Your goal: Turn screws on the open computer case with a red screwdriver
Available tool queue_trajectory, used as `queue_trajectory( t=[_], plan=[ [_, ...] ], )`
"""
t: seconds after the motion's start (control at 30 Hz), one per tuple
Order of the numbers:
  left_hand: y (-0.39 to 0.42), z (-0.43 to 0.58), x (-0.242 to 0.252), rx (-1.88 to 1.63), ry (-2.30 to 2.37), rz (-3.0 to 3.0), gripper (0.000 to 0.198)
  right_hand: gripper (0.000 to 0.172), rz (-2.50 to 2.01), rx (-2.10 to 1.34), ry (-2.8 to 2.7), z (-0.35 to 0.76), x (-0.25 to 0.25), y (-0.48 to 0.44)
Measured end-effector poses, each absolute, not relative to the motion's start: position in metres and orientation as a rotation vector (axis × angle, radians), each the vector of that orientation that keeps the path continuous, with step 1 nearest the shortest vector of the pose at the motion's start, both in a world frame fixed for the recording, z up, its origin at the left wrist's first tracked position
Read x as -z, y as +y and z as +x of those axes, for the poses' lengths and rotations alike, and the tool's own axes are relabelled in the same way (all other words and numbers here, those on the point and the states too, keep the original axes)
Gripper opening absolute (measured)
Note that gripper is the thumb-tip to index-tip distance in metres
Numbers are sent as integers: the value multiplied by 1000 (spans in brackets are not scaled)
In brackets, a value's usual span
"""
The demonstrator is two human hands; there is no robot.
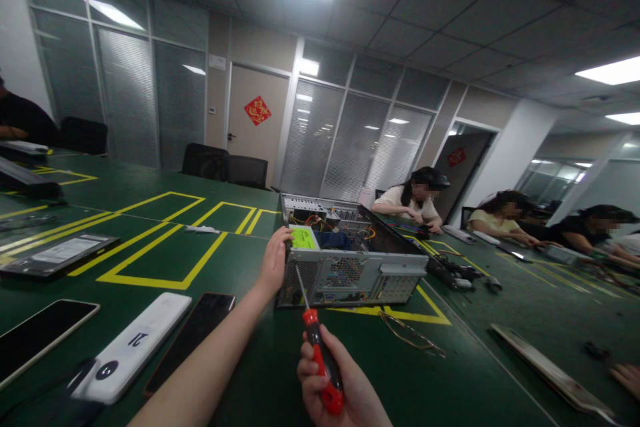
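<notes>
An open computer case lies on its side on the green table, its back panel facing me. My left hand is closed on its left edge, beside the power supply with a bright green label. Wrapped in my right hand is a red and black screwdriver. Its shaft points up and away, with the tip at the left part of the back panel. Whether the tip sits in a screw, I cannot tell. Cables and boards show inside the case.
Left of my arm lie a dark phone, a white power bank, another phone and a hard drive. Glasses and a long metal strip lie at right. Several people sit around the table.
</notes>
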State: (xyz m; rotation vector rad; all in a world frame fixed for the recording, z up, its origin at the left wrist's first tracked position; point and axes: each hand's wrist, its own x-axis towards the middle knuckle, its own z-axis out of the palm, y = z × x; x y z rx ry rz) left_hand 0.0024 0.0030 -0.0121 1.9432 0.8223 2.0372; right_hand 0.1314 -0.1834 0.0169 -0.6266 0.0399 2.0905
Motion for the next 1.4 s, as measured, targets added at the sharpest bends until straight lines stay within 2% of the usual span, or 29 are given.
queue_trajectory(
  t=[0.13,0.43,0.6,0.77,1.0,1.17,1.4],
  plan=[
    [3,2,12,-2034,832,1932,37,31,-769,-2071,34,127,-18,-184],
    [5,2,15,-2032,851,1916,38,42,-602,-2173,11,133,-18,-181],
    [4,3,13,-2035,841,1925,39,41,-644,-2178,-83,133,-22,-184],
    [3,2,12,-2035,842,1932,38,37,-637,-2024,-235,125,-21,-189],
    [5,1,14,-2034,843,1943,38,39,-685,-1881,-73,121,-26,-191],
    [4,1,13,-2035,840,1942,38,50,-686,-1876,-54,122,-30,-192],
    [5,2,14,-2026,837,1926,39,48,-703,-1877,-46,123,-29,-191]
  ],
)
